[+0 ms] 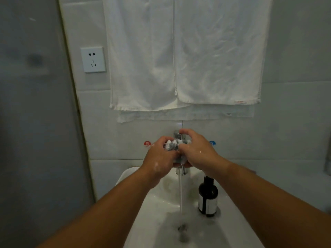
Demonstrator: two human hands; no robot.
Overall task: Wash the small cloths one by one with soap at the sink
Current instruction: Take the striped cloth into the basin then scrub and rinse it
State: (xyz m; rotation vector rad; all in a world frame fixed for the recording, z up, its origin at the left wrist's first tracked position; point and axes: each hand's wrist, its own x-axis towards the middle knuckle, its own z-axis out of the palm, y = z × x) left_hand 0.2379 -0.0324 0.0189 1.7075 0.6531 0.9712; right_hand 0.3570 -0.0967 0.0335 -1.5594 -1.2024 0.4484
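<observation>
Suds cover a small grey cloth (171, 146), bunched up between both hands over the back edge of the sink (129, 174). The left hand (160, 155) has its fingers curled round the cloth's left side. The right hand (197, 151) closes over the right side, fingers bent down onto the fabric, so both have a tight hold of it. White foam clings to the left hand's back and wrist. The hands sit right in front of the chrome tap (177, 135), hiding most of it. Below them a thin stream of water (180, 194) runs straight down to the drain (182, 228), where it splashes in the basin.

A dark bottle (207, 196) with a pale label stands on the sink's right rim, its top hidden behind the right wrist. On the tiled wall, a red sticker (147, 144) shows left of the hands and a blue one (212, 143) to the right. White towels (179, 51) hang above, with a socket (93, 59) to their left.
</observation>
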